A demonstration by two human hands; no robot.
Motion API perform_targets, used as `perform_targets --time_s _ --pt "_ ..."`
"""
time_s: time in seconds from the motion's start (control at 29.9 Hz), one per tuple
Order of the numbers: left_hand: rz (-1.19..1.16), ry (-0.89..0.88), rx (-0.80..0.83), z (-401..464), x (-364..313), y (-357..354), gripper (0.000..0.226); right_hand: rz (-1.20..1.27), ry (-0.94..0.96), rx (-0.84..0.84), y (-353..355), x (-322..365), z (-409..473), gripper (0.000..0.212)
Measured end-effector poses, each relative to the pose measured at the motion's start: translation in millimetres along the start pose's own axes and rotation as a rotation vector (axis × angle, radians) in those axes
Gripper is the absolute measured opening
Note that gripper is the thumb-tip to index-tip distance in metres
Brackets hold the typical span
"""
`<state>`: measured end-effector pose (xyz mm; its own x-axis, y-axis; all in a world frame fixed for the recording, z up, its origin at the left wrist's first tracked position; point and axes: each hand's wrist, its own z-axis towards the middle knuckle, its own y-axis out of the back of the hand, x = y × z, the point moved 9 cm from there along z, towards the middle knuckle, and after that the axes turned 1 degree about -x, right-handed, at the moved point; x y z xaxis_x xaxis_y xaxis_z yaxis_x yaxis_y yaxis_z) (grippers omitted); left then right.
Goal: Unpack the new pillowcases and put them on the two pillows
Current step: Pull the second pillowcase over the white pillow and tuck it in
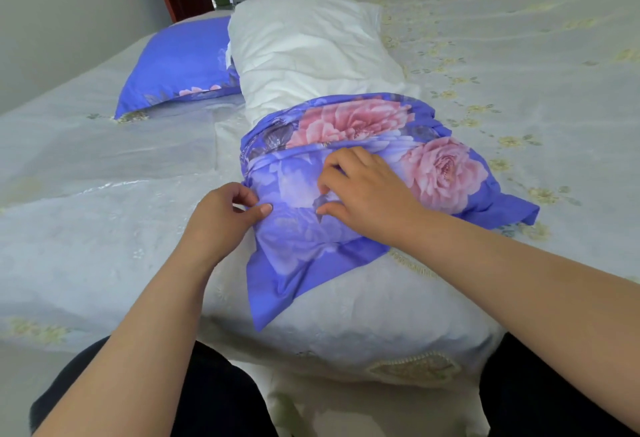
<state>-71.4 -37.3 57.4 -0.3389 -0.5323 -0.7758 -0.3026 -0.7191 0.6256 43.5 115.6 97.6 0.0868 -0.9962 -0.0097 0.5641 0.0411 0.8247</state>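
Pillowcase [363,173] half-covers white pillow [311,52] on bed [104,211].

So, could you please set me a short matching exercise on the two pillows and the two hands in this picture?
Things:
1. White pillow
2. Far pillow
3. Left hand
4. Right hand

States:
A. Fully covered, lying on the bed to the left
B. Pinches the pillowcase at its left edge
C. Near end covered, far end bare
D. Rests on top of the pillowcase, fingers curled into the cloth

Pairs: 1-C, 2-A, 3-B, 4-D
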Motion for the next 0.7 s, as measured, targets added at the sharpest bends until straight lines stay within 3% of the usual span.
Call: perform_targets --time_s 0.17,0.27,0.47,0.6,0.7 --pt "0.116 -0.084 -0.123 -2 -12 15 0.013 -0.056 -0.018 0.057 -4 4 10 0.027" --pt "0.097 -0.105 -0.154 0 -12 17 0.013 -0.071 0.01 -0.006 1 12 11 0.031" --pt "-0.385 -0.027 0.014 4 -3 -1 0.019 0.01 -0.073 -0.065 12 15 14 0.034" --pt "-0.427 -0.053 0.103 3 -8 -12 0.021 0.131 -0.208 -0.034 10 -1 14 0.027" --pt "-0.446 -0.063 0.108 0 -5 -13 0.021 0.095 -0.138 -0.006 5 4 15 0.028"
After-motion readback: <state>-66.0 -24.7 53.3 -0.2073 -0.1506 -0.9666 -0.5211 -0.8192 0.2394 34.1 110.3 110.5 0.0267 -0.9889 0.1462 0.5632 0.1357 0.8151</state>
